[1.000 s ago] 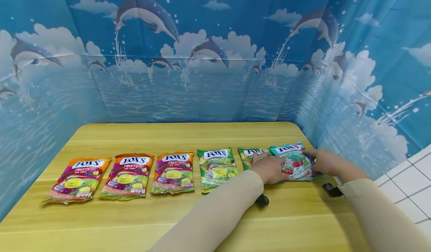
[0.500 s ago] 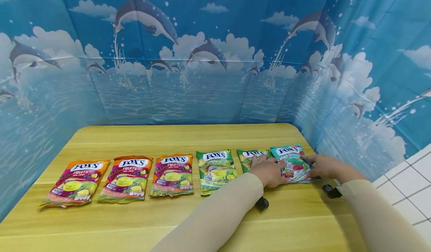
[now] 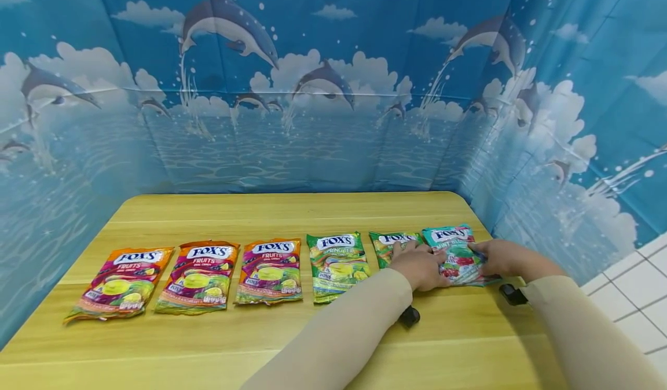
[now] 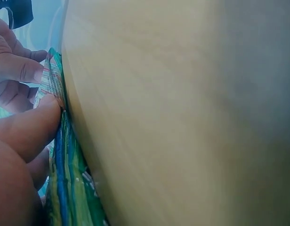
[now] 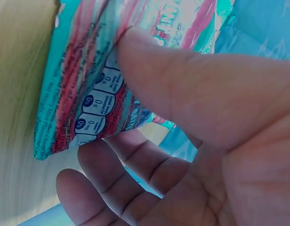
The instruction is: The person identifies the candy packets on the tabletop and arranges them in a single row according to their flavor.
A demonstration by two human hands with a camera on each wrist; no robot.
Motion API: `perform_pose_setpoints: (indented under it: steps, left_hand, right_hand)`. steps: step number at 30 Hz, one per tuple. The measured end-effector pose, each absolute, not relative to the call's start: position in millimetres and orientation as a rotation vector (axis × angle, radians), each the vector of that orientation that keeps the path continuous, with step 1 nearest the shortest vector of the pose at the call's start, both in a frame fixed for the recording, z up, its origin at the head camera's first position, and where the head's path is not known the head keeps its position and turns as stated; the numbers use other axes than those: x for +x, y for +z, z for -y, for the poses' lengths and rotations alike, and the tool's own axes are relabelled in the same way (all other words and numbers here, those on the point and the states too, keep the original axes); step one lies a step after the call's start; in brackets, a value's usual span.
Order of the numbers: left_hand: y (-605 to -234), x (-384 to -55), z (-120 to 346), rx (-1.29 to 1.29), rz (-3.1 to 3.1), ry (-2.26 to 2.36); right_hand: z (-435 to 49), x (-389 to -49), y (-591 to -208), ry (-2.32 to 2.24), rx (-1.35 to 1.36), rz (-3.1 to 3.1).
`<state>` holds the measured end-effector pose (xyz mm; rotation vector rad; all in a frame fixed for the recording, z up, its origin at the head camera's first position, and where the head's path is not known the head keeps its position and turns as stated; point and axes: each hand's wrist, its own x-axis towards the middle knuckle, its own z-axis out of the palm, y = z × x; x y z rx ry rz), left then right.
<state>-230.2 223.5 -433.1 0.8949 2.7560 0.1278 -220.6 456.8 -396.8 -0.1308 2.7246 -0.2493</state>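
Observation:
Toward the right end of the table lies a teal Fox's mint candy bag (image 3: 455, 251). My right hand (image 3: 508, 260) holds its right edge; in the right wrist view the thumb (image 5: 159, 70) presses on the printed front and the fingers (image 5: 102, 165) curl at the bag's edge. My left hand (image 3: 418, 265) spreads over the green spring tea candy bag (image 3: 383, 245) beside it, with fingertips and thumb at the mint bag's left side. The left wrist view shows the thumb (image 4: 48, 110) touching the wrapper, above a green striped bag edge (image 4: 74, 183). Most of the second spring tea bag is hidden by the left hand.
Another spring tea bag (image 3: 339, 265) and several orange and purple fruit candy bags, such as the leftmost bag (image 3: 122, 283), continue the row to the left. The wooden table (image 3: 208, 343) meets a dolphin-print curtain (image 3: 312, 141) behind and at both sides.
The mint bag lies slightly flatter and its lettering shows more; the right hand's grip on its edge stays. Both hands barely move, and the other bags keep their places.

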Motion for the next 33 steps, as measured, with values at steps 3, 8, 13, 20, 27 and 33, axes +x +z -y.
perform_pose_setpoints:
  steps: [3,8,13,20,27,33]
  left_hand:
    - [-432.0,-230.2,-224.5,0.873,-2.755,0.129]
    - [-431.1,-229.6,-227.5,0.832,-2.750,0.126]
    - [-428.0,-227.7,-227.3,0.811,-2.749,0.137]
    - [-423.0,-226.7,-225.8,0.787,-2.738,0.148]
    - [-421.3,-225.2,-224.5,0.788,-2.745,0.153]
    - [-422.0,-224.4,-224.6,0.789,-2.753,0.159]
  right_hand:
    - [-457.1,-221.8,-397.1,-0.237,-0.129,-2.716]
    - [-459.2,-221.6,-397.8,-0.238,-0.142,-2.713]
    - [-459.8,-222.5,-398.1,-0.232,-0.145,-2.711]
    - [-459.1,-223.5,-398.5,-0.228,-0.146,-2.711]
    - [-459.6,-223.0,-397.5,-0.225,-0.168,-2.712]
    - [-459.4,-222.0,-398.3,-0.242,-0.164,-2.711]
